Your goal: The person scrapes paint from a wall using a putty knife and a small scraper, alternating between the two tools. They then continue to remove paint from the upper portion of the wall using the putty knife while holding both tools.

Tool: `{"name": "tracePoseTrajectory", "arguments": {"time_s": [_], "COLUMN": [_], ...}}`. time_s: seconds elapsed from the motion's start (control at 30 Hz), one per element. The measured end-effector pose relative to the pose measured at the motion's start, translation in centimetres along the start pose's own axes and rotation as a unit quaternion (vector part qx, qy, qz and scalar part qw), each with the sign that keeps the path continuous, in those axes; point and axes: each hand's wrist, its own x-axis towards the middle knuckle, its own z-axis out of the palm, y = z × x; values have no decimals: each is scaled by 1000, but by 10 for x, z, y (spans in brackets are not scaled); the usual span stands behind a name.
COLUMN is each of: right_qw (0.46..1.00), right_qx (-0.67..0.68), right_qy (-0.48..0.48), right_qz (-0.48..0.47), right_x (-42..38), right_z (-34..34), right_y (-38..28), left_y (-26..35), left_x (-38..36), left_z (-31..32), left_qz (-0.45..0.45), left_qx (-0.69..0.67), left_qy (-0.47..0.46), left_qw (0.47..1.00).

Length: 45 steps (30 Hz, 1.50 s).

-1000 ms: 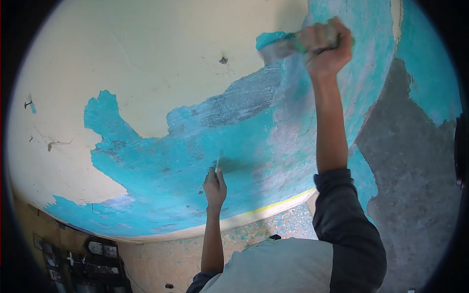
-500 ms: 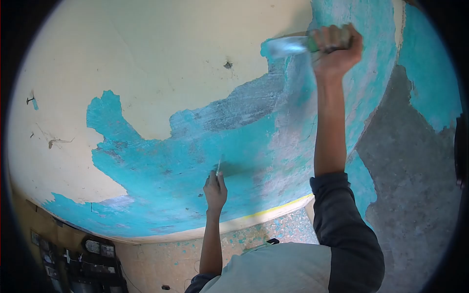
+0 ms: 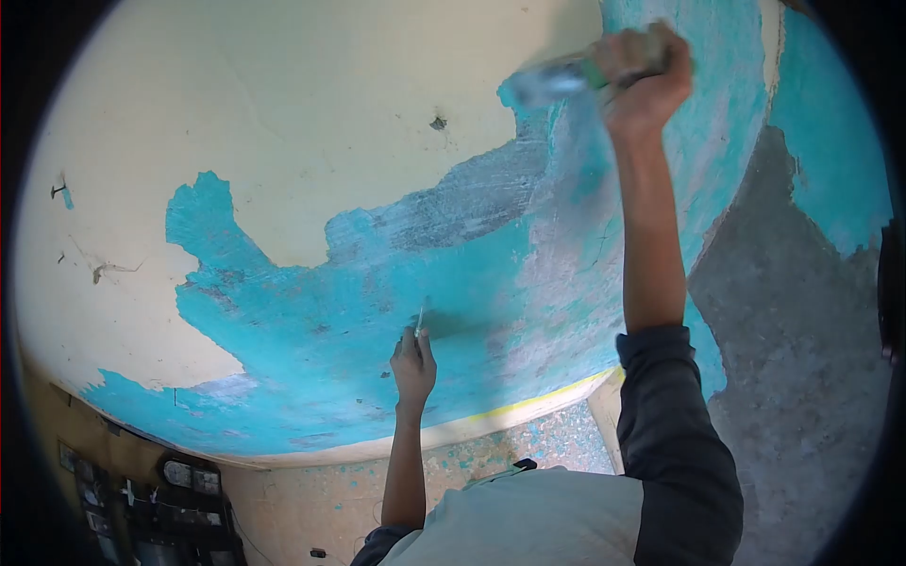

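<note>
My right hand (image 3: 649, 90) is raised high and wrapped round the handle of a scraper (image 3: 550, 83). Its wide metal blade, blurred by motion, points left at the border between cream paint (image 3: 377, 85) and the exposed turquoise layer (image 3: 359, 292). Lower down, my left hand (image 3: 413, 370) pinches a thin, pale, narrow tool (image 3: 420, 316) that points up at the turquoise surface. Its kind cannot be made out. Grey patches (image 3: 453, 203) show within the scraped area of the wall.
Paint flakes (image 3: 491, 453) litter the floor along the wall's foot. Dark objects (image 3: 179, 514) stand at the lower left, with a cable nearby. A bare grey patch (image 3: 783, 311) lies to the right. A small nail-like hook (image 3: 62, 193) sticks out at far left.
My right hand has shifted slightly upward, and the scraper's blade now tilts a little more down to the left. My left hand has hardly moved.
</note>
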Motion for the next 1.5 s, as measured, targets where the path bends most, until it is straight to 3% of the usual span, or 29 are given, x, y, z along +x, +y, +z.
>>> {"name": "tracePoseTrajectory", "arguments": {"time_s": [0.07, 0.13, 0.2, 0.27, 0.33, 0.4, 0.47, 0.67, 0.73, 0.87, 0.93, 1.0, 1.23, 1.37, 1.5], "right_qw": [980, 983, 995, 994, 972, 981, 1000, 999, 996, 995, 997, 989, 982, 991, 985], "right_qx": [57, 40, 33, 83, 2, -17, 18, 28, 43, 64, 57, 63, 53, 34, 70], "right_qy": [-154, -148, -95, -65, -213, -161, -2, -26, 63, 83, 42, 127, 173, 120, 150], "right_qz": [111, 101, 9, 32, 103, 104, 3, -4, -42, 7, -11, -38, -44, -56, -41], "right_x": [-14, -7, 11, 1, -20, -16, 3, -17, -11, -37, -34, -23, -29, -42, -28], "right_z": [0, 0, -8, -1, 14, 22, 11, -2, -8, 20, 9, -2, -3, 9, -9], "right_y": [20, 11, -2, 10, 18, 6, -13, 3, -8, 9, 12, 3, 6, 10, 5], "left_y": [-2, -4, -2, 0, -4, -4, -1, -5, -5, -5, -4, -3, -5, -5, -3], "left_x": [-2, -1, -2, -1, -2, -3, -2, -3, -3, -2, -3, -3, -3, 0, -2], "left_z": [0, -1, -3, -2, 0, -2, -2, -1, -1, 1, 0, -1, -3, 1, -2], "left_qz": [-1, 13, 1, -5, 9, 11, 14, 24, 2, 2, 0, 2, 1, 7, 6], "left_qx": [7, 12, 10, 0, 8, 12, 11, -2, 13, 1, -1, -4, -1, -3, -17], "left_qy": [1, -2, -15, -9, 5, 0, -2, 14, -2, 3, 2, 3, -5, 6, -3], "left_qw": [1000, 1000, 1000, 1000, 1000, 1000, 1000, 1000, 1000, 1000, 1000, 1000, 1000, 1000, 1000]}}
